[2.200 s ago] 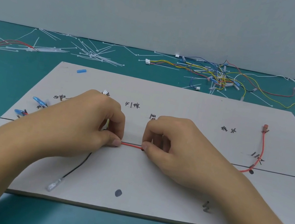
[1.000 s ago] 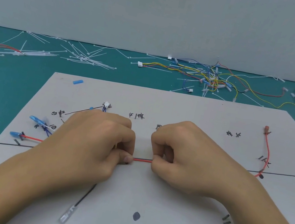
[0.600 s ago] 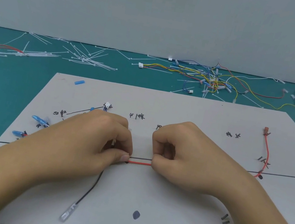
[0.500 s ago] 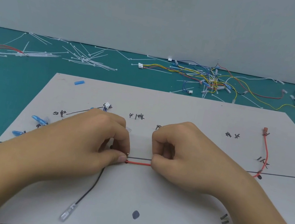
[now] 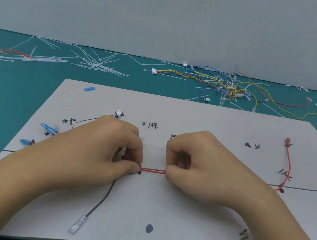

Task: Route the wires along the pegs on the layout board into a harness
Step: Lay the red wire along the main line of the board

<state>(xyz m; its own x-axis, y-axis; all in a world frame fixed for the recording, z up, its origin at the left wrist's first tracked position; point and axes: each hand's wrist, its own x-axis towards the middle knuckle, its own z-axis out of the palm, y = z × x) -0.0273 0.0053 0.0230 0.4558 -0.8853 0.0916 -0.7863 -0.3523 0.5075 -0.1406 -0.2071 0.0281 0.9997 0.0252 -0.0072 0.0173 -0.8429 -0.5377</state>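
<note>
1. Head view counts one flat grey layout board (image 5: 196,116) on a teal desk (image 5: 9,93), two hands, one red wire (image 5: 152,171), one black wire (image 5: 101,200) and two blue terminals (image 5: 47,127) near the board's left edge.
2. Thin white cable ties (image 5: 93,64) lie scattered on the far desk, and a tangle of coloured loose wires (image 5: 223,84) lies to their right.
3. The black wire ends in a clear terminal (image 5: 77,225) near the board's front edge.
4. The left hand (image 5: 92,154) and right hand (image 5: 203,170) each pinch the red wire between thumb and curled fingers at mid-board. The short straight stretch between them lies along a drawn black line.
</note>
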